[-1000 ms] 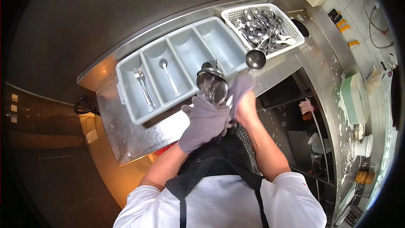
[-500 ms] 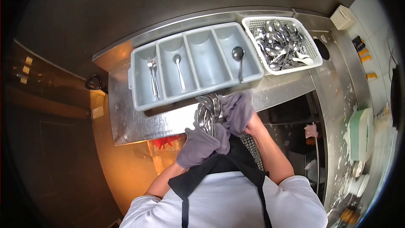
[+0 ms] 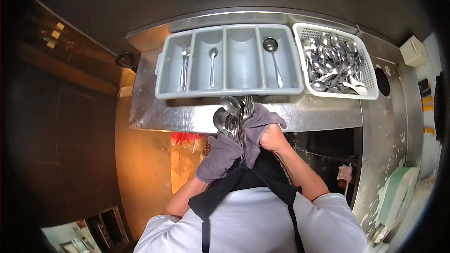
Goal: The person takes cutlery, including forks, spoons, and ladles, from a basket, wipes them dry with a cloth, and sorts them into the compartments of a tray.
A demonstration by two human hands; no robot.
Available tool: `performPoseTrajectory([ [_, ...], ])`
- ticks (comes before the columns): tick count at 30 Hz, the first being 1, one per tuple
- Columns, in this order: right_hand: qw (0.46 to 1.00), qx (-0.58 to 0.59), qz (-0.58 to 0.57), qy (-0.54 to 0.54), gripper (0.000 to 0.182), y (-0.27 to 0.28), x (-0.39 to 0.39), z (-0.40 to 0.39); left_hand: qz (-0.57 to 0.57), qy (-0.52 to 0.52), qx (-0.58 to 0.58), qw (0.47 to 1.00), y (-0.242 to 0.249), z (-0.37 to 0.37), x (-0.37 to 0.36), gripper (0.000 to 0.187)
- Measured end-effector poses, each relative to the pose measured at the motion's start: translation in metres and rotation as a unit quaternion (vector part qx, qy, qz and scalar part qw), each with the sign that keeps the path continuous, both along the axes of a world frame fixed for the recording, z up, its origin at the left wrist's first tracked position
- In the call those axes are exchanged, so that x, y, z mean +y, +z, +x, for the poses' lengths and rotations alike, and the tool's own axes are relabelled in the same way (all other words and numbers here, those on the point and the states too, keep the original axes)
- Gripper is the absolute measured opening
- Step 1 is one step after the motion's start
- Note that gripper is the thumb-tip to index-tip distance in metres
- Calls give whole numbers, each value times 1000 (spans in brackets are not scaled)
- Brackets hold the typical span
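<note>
My left hand (image 3: 218,160), covered by a grey cloth (image 3: 253,155), is closed around a bundle of metal cutlery (image 3: 229,121). Large spoon bowls and fork tines point up out of the bundle. My right hand (image 3: 273,137) grips another part of the cloth, pressed against the bundle's right side near a fork (image 3: 248,107). Its fingertips are hidden in the folds. Just beyond my hands lies a grey four-slot cutlery tray (image 3: 229,95). From left to right it holds forks (image 3: 184,70), a small spoon (image 3: 213,65), a bare slot, and a ladle-like spoon (image 3: 270,45).
A white perforated basket (image 3: 372,82) heaped with spoons and other cutlery stands right of the tray. Both rest on a steel counter (image 3: 323,112). Farther right are a wet steel surface (image 3: 370,182) and a green-and-white object (image 3: 397,197). Something red (image 3: 185,138) shows below the counter's front edge.
The view has turned, so the tray and basket now sit straighter and farther right. The cutlery in my hands is tilted slightly differently, with fork tines showing more clearly beside the right-hand cloth.
</note>
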State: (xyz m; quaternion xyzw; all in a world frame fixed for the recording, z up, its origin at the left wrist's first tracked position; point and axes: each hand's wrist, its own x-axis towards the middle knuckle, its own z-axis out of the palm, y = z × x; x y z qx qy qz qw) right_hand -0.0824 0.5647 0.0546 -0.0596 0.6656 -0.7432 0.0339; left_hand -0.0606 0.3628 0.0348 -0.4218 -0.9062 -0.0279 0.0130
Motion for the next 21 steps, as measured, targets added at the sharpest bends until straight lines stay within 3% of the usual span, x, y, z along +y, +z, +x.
performPoseTrajectory([
  [1, 1000, 9, -1, 6, 48, -4, 1, -1, -118, 41, 39, 991, -7, 4, 9, 11],
  [2, 1000, 19, -4, 12, 47, -10, 0, -3, -285, 121, 63, 949, -13, 9, 16, 12],
  [4, 999, 16, -40, 26, 48, -16, -3, -7, -33, 6, 16, 999, -32, 12, -7, 9],
  [6, 997, 64, 23, 25, 47, -31, -4, -8, 106, -36, 20, 994, -15, 11, -6, 10],
  [7, 995, 86, 54, 20, 46, -39, -4, -7, 114, -22, 44, 992, -1, 11, 1, 10],
  [10, 997, 13, 20, 68, 44, -51, -2, 5, 165, 38, -70, 983, 6, 24, -2, 11],
  [14, 988, -88, -119, 53, 43, -25, 0, 4, 240, 3, -156, 958, -11, 10, -18, 10],
  [17, 987, -93, -132, 1, 45, -18, -6, 8, 262, -5, -155, 953, 3, 2, -16, 8],
  [18, 997, 0, -66, -39, 45, -15, -11, 7, 264, 19, -163, 950, -1, 0, -18, 9],
  [21, 994, -16, 8, -112, 35, 3, -19, -1, 277, 74, -182, 941, -18, 2, -25, 15],
])
